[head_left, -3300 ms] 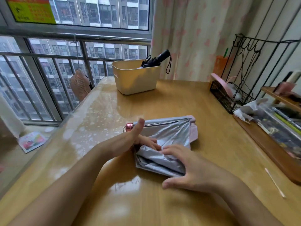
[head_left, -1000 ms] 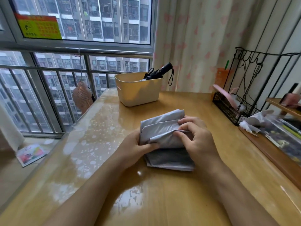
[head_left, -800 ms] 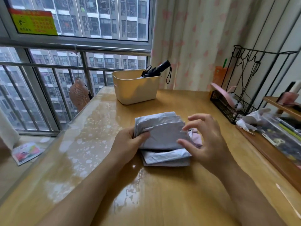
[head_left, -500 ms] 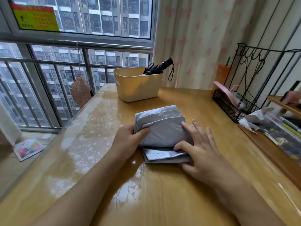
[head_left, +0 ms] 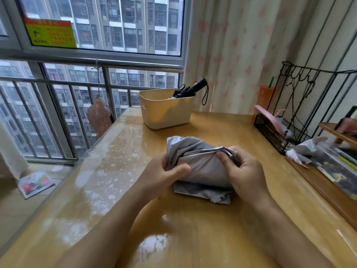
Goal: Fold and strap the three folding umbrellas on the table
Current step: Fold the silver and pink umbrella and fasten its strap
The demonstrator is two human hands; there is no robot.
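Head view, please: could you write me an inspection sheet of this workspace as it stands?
Surface: glossy wooden table, glare on its window side.
Job's things: silver umbrella bunched, no strap seen around it; black umbrella in the cream basket.
Clutter: black wire rack, crumpled white plastic at the right edge.
Hands: left hand and right hand both grip the silver umbrella.
Cables: nothing seen.
Surroundings: barred window, heart-print curtain.
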